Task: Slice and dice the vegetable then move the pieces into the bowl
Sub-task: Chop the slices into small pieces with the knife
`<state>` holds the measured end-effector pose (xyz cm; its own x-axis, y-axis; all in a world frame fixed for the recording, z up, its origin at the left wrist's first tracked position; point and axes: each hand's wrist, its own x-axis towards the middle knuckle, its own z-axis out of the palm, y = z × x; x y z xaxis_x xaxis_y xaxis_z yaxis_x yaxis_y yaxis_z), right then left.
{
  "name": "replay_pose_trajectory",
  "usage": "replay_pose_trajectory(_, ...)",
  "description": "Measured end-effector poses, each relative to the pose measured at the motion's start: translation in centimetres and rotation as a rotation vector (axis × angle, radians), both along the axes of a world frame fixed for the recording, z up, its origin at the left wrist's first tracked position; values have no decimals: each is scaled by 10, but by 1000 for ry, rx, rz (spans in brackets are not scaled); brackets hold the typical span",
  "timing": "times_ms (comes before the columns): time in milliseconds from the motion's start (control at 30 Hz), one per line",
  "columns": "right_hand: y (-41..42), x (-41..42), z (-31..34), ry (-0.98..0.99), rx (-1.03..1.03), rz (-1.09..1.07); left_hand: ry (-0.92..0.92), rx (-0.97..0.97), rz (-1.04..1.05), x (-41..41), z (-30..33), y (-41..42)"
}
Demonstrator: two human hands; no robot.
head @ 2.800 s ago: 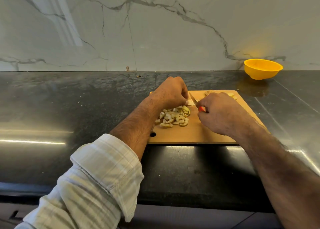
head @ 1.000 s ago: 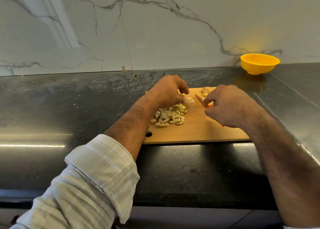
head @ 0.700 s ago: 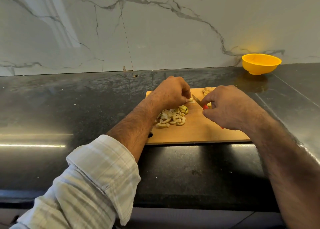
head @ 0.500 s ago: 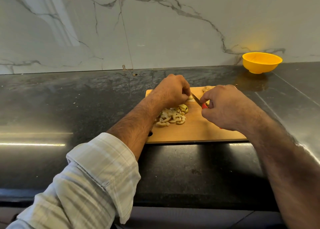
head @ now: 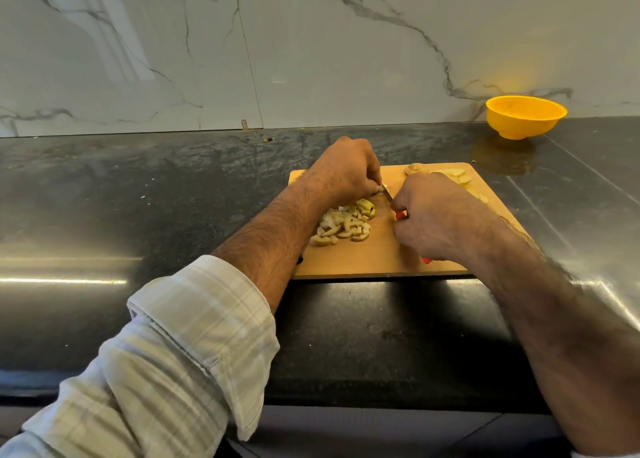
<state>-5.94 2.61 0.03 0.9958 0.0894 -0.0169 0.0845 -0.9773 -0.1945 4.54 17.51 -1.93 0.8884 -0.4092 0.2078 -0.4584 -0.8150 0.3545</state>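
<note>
Both hands have edged closer together. The left hand (head: 346,173) pinches a vegetable piece (head: 380,189) on the cutting board (head: 363,256); the right hand (head: 436,215) grips a red-handled knife (head: 388,197) beside the diced pile (head: 346,223). The yellow bowl (head: 525,115) sits well apart.

Even, moderately bright light. Glare streaks cross the polished black countertop (head: 104,236) at left and right edges. Wide-angle distortion bows the frame edges. The near sleeve (head: 166,364) is soft.

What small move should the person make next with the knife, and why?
Probably press the knife down through the piece under the left hand: the right hand holds it there, slices wait uncut, and the bowl looks empty.
</note>
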Motion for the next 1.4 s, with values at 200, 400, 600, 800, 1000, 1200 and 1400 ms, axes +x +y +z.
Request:
replay_pose_trajectory(200, -4, 3, -1, -36, 60, 4, 43, -42, -23, -1, 2, 9)
replay_pose_trajectory(400, -2, -8, 9, -83, 103, 16, 37, -58, 2, -4, 3, 16)
replay_pose_trajectory(600, 4, -4, -1, -46, 80, -3, 56, -62, 25, -7, 4, 12)
replay_pose_trajectory(800, 8, 3, -4, -64, 81, -6, 104, -50, 18, -7, 7, 10)
replay_pose_trajectory(1000, -5, 1, -9, -166, 185, 13, 90, -102, 36, -5, 6, 30)
replay_pose_trajectory(1200, 0, -5, -8, -175, 155, 41, 54, 13, 112, -5, 5, 23)
replay_pose_trajectory(1400, 4, 1, -7, -89, 94, 18, 66, -13, 106, -2, 3, 20)
